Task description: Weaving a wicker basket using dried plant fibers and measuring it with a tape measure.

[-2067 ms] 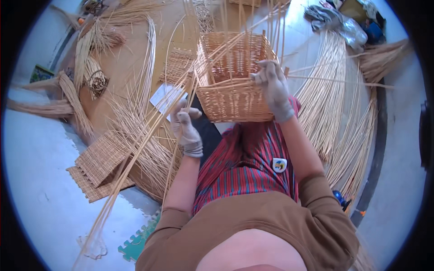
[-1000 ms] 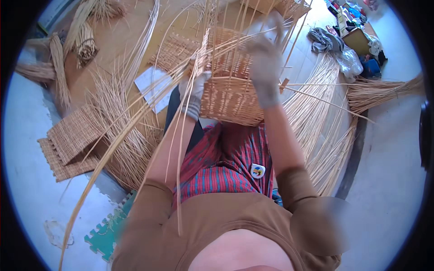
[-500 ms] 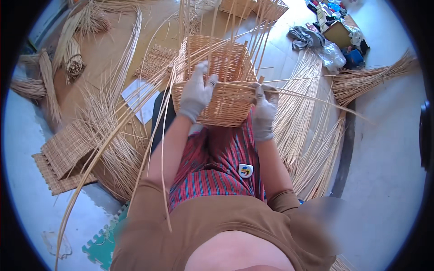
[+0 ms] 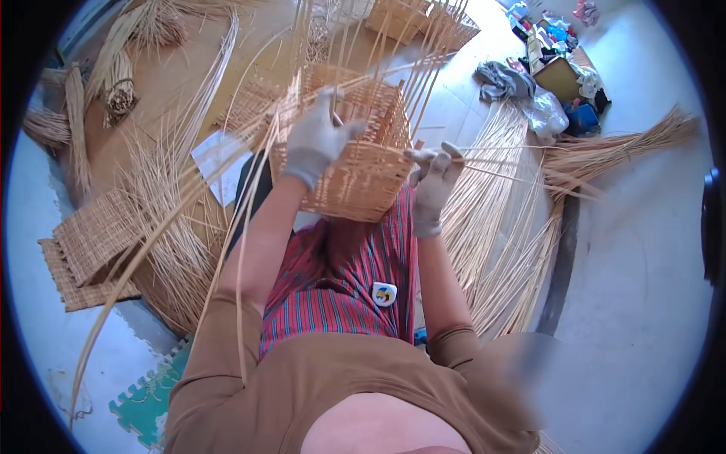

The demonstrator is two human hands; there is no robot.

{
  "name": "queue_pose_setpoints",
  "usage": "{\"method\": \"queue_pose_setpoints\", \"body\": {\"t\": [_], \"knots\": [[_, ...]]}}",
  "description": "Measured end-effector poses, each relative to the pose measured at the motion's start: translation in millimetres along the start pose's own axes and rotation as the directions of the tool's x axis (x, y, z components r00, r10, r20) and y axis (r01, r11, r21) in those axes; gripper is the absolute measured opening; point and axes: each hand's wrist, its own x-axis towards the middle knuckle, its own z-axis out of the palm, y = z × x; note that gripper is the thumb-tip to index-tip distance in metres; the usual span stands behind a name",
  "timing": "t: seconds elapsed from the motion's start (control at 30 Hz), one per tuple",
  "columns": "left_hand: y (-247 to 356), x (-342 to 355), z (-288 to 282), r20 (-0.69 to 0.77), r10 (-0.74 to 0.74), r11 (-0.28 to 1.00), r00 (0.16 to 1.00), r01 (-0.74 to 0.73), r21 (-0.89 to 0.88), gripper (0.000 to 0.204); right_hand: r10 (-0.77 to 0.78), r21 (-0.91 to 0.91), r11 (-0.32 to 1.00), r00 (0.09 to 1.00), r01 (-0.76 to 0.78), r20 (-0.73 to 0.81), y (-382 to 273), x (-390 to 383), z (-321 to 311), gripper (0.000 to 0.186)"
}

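Note:
A half-woven wicker basket (image 4: 352, 179) rests over my lap, tilted, with long upright stakes (image 4: 431, 76) rising from its far side. My left hand (image 4: 314, 144), in a pale glove, grips its near rim at the left, thumb toward the right; some fingertips are hidden behind the weave. Just off the basket's right corner, my gloved right hand (image 4: 437, 181) has its fingers bent around thin cane strands (image 4: 503, 160), which run from the rim out to the right. More long loose strands (image 4: 125, 284) trail from the basket's left side down past my left arm.
Spread cane bundles (image 4: 491, 227) lie on the floor at right, with a tied bundle (image 4: 624, 151) beyond. Flat woven panels (image 4: 98, 231) sit at left near more loose cane (image 4: 170, 242). Farther off are finished baskets (image 4: 397, 19) and a box of mixed items (image 4: 560, 72).
The basket has turned slightly and shifted left with my left hand. My right hand has come away from the rim corner, lower and leftward, along the strands, whose right ends have swung.

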Motion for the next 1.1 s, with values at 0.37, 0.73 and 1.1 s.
{"method": "queue_pose_setpoints", "body": {"t": [0.37,0.73,1.1], "knots": [[34.0,-20.8,23.0,-0.22,0.347,0.927,0.912,-0.369,-0.067,0.024,0.074,0.011,0.997,0.98,-0.074,-0.184,-26.9,14.0,-67.8,0.022],[-3.3,-17.9,94.5,0.073,0.124,0.991,0.99,-0.128,0.045,0.03,-0.126,0.103,0.989,0.962,0.104,0.24,-43.9,139.0,8.9,0.05],[15.9,-31.6,114.4,0.235,0.638,0.725,0.733,-0.675,0.136,0.082,0.058,-0.115,0.99,0.986,-0.077,-0.159,34.3,108.8,-110.0,0.029]]}}
